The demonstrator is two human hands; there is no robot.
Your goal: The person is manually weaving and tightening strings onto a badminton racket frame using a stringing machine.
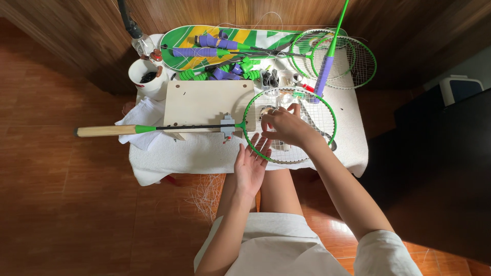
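A green-framed badminton racket (327,110) with a wooden handle lies clamped across a pale wooden board (204,102) on a small white-covered table (353,148). My right hand (286,125) rests over the strung head, fingers curled and pinching at the strings near its middle. My left hand (252,163) sits just below the frame's near-left rim, palm up, fingers spread and touching the underside of the rim.
Behind the board lie a green and yellow racket cover (266,37), several purple and green grips, and two more green rackets (353,61). A white cup (146,76) stands at the back left. Loose string lies on the wooden floor (207,191).
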